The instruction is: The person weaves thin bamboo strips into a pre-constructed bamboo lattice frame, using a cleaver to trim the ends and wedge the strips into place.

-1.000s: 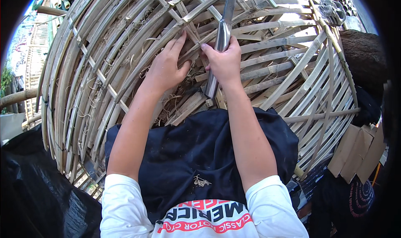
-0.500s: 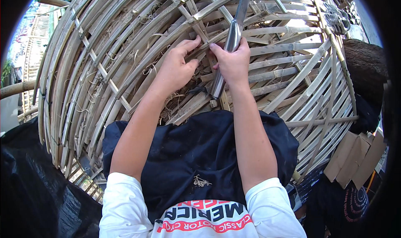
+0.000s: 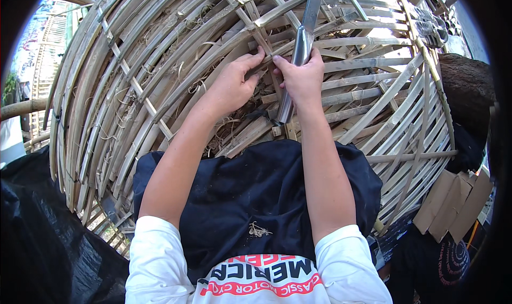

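Observation:
A large open lattice of split bamboo strips (image 3: 341,65) curves in front of me, with crosspieces woven through it. My left hand (image 3: 238,82) reaches into it, thumb and forefinger bent around a bamboo strip (image 3: 234,41) near a crossing. Just to the right, my right hand (image 3: 304,80) grips a knife by its shiny round metal handle (image 3: 303,46). The knife's flat blade (image 3: 311,9) points away from me, and the handle's butt sticks out below the palm. My right thumb presses at the crossing beside the left fingertips. The undersides of both hands are hidden.
Black cloth (image 3: 229,178) covers my lap, with a few pale shavings (image 3: 258,230) on it. Black sheeting (image 3: 48,234) lies at the left. Folded cardboard (image 3: 450,205) and a dark log (image 3: 466,85) are at the right. A bamboo pole (image 3: 24,109) juts in at far left.
Both hands and the nearby strips have shifted slightly right in view. The knife stands a little more upright. Both grips look the same.

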A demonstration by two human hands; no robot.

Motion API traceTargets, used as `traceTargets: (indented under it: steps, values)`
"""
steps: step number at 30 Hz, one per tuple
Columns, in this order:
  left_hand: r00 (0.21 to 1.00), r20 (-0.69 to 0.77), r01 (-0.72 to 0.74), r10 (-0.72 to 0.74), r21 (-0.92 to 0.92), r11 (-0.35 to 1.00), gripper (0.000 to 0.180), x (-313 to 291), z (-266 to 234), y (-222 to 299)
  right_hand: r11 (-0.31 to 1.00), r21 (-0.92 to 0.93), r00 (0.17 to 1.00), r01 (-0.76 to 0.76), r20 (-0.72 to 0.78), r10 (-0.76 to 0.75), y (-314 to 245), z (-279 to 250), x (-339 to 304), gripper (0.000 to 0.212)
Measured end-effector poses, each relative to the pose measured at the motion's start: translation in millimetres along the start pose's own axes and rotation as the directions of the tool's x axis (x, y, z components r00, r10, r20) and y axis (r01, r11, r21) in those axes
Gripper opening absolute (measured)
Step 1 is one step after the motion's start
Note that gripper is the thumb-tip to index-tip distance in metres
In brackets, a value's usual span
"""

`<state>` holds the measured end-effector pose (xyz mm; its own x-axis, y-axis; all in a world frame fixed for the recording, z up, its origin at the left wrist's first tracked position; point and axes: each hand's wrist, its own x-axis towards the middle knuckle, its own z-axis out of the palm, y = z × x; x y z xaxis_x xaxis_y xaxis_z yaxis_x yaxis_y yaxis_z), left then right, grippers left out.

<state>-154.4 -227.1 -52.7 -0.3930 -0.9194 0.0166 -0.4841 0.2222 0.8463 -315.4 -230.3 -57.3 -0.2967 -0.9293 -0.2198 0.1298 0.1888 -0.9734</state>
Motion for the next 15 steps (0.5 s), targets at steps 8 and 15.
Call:
traceTargets:
  steps: [8,15]
  values:
    - [1.000,0.019,-0.022,0.015,0.482,0.876,0.062,-6,-9,13,1.000,-0.018,1.000,0.001,-0.009,-0.001,3,1,3,0.038]
    - [0.994,0.105,-0.076,0.013,0.627,0.776,0.069,-3,-10,2,1.000,0.025,1.000,-0.009,-0.001,0.009,4,1,2,0.039]
